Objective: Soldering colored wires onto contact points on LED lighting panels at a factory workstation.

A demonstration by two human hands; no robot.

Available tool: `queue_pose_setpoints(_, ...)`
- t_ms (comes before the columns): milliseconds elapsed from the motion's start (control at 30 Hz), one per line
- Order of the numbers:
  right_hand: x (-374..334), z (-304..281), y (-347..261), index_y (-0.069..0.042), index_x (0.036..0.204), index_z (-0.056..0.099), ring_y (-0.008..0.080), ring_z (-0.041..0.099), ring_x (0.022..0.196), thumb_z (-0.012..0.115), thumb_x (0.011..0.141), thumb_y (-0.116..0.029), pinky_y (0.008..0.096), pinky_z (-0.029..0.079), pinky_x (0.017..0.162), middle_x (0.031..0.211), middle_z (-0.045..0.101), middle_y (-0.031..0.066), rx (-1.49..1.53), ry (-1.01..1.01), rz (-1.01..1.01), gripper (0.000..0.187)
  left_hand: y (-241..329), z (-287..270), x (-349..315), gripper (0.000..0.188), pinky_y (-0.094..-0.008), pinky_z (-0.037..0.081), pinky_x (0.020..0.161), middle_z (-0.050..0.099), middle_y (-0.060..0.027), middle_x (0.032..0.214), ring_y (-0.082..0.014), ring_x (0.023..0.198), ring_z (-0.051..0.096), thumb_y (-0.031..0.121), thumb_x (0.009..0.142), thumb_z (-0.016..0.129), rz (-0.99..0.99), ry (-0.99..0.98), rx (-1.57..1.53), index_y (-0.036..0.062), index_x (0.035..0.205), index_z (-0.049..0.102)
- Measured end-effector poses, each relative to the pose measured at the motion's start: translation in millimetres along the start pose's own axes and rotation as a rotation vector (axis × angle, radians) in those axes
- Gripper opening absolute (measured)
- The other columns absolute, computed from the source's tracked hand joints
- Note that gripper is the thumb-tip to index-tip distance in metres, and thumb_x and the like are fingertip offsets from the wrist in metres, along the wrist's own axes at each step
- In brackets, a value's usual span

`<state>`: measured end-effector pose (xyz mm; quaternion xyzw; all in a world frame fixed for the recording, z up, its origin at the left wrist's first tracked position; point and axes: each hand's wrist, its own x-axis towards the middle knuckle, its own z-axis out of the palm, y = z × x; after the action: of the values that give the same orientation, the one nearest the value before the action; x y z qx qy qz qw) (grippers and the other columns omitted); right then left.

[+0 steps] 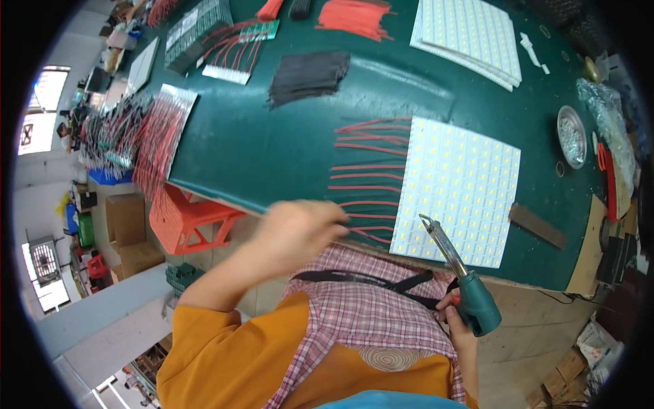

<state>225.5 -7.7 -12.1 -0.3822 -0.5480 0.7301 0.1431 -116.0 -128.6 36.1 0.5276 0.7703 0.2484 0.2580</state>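
My left hand point(296, 232) is blurred, its fingers curled together at the loose ends of the lowest red wires point(371, 203). Whether a wire is pinched in it, I cannot make out. These wires run leftward from the edge of a white LED panel point(463, 184) dotted with yellow chips; some dark wires lie among them. My right hand point(455, 315) is shut on a soldering iron point(479, 310) with a green handle, below the panel's near edge. The iron's metal tip points up and left over the panel's lower part, and contact cannot be told.
A brown bar point(538, 226) lies by the panel's right edge. Beyond are bundled black wires point(310, 76), red wires point(351, 17), stacked LED panels point(470, 41) and a metal bowl point(572, 136). Wired strips point(167, 129) overhang the table's left edge above an orange stool point(184, 221).
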Motion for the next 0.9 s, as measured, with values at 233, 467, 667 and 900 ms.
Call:
queue_pose_setpoints(233, 23, -2, -9, 0.000, 0.117, 0.055, 0.0076, 0.055, 0.062, 0.057, 0.087, 0.007, 0.0222, 0.046, 0.054, 0.088, 0.064, 0.0112, 0.079, 0.067, -0.080, 0.031, -62, -59, 89, 0.018, -0.0386, 0.047, 0.075, 0.063, -0.0104, 0.090, -0.0306, 0.089, 0.060, 0.016, 0.084, 0.067, -0.002, 0.430, 0.295, 0.0070, 0.100, 0.065)
queue_pose_setpoints(467, 23, -9, -9, 0.001, 0.122, 0.050, 0.0115, 0.056, 0.060, 0.057, 0.088, 0.005, 0.0241, 0.048, 0.052, 0.088, 0.063, 0.0141, 0.146, 0.122, -0.117, 0.035, -78, -81, 210, 0.025, -0.0442, 0.043, 0.092, 0.061, -0.0111, 0.115, -0.0317, 0.110, 0.055, 0.013, 0.090, 0.058, 0.372, 0.514, 0.497, 0.0061, 0.113, 0.063)
queue_pose_setpoints(667, 45, 1, -31, -0.001, 0.121, 0.049, 0.0130, 0.054, 0.062, 0.060, 0.088, -0.005, 0.0258, 0.045, 0.054, 0.084, 0.061, 0.0118, 0.084, 0.189, -0.074, 0.035, -125, -92, 337, 0.032, -0.0407, 0.047, 0.092, 0.064, -0.0155, 0.112, -0.0317, 0.109, 0.058, 0.010, 0.086, 0.058, 0.717, 0.385, 0.207, 0.0034, 0.117, 0.062)
queue_pose_setpoints(900, 52, 5, -47, -0.002, 0.116, 0.048, 0.0137, 0.051, 0.058, 0.070, 0.083, -0.021, 0.0263, 0.041, 0.052, 0.077, 0.060, 0.0107, 0.063, 0.334, -0.027, 0.044, -103, -111, 359, 0.023, -0.0434, 0.049, 0.087, 0.067, -0.0142, 0.096, -0.0343, 0.102, 0.059, 0.012, 0.078, 0.062, 0.301, 0.213, 0.903, 0.0087, 0.097, 0.074)
